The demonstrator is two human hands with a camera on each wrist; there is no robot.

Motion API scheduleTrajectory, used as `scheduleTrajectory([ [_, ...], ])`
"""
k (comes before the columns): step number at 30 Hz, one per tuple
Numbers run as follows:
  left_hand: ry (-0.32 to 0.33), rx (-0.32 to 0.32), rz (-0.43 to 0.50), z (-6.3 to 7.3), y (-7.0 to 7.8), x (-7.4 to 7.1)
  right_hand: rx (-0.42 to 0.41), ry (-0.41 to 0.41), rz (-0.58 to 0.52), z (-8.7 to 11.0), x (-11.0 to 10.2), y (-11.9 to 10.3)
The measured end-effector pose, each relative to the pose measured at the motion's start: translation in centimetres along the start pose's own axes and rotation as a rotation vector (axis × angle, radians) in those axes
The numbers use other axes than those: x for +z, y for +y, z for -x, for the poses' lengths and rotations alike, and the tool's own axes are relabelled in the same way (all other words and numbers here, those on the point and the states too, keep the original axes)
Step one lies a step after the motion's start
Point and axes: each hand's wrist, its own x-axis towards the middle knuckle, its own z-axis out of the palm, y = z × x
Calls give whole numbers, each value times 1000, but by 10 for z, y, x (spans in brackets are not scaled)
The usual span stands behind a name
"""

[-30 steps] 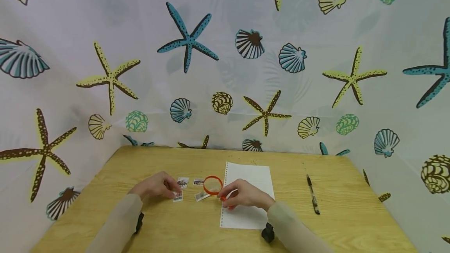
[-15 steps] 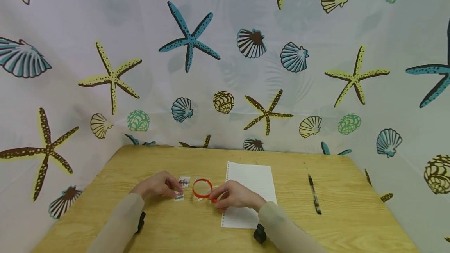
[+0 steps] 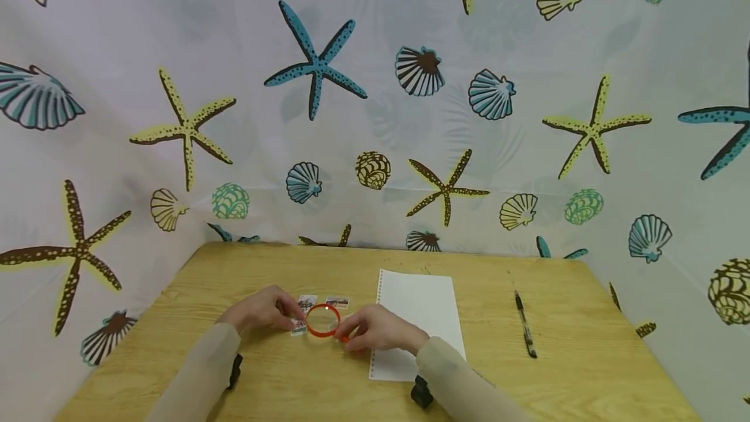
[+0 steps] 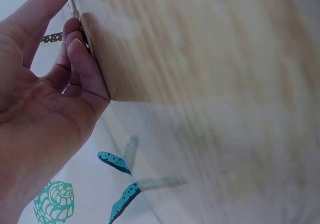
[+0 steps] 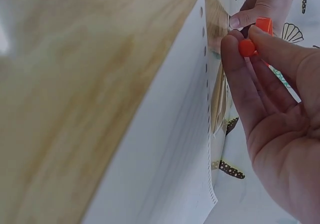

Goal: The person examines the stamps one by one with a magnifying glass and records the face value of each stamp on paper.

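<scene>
My left hand is low over the table with its fingertips at the edge of a small printed stamp, seemingly pinching it. The left wrist view shows the curled fingers, but the fingertips' hold is cut off at the top. My right hand pinches the handle of a red-rimmed magnifying glass. Its round lens hangs just right of the pinched stamp. The orange-red handle end sits between thumb and fingers in the right wrist view. Beyond the lens lie two more stamps, a left one and a right one.
A lined loose-leaf sheet with punched holes lies partly under my right forearm. Farther right, a black pen rests on the wooden table. A curtain printed with starfish and shells surrounds the back and sides.
My right hand has moved the magnifying glass left, from above the right-hand stamps to beside the left hand's stamp. The left hand stays nearly in place.
</scene>
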Motion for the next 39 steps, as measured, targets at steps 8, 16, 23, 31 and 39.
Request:
scheduleTrajectory([
  [8,-13,42,19,0,0,-2,0,-9,2,-9,4,-2],
  [16,-3,32,36,0,0,-1,-45,-13,61,-14,9,-7],
  [23,1,2,53,-1,0,0,-68,-28,38,-15,14,-10],
  [31,1,-23,34,-1,1,2,-84,-92,-10,-11,16,-9],
  [39,-1,0,44,1,6,0,-66,-90,5,-8,14,-13],
])
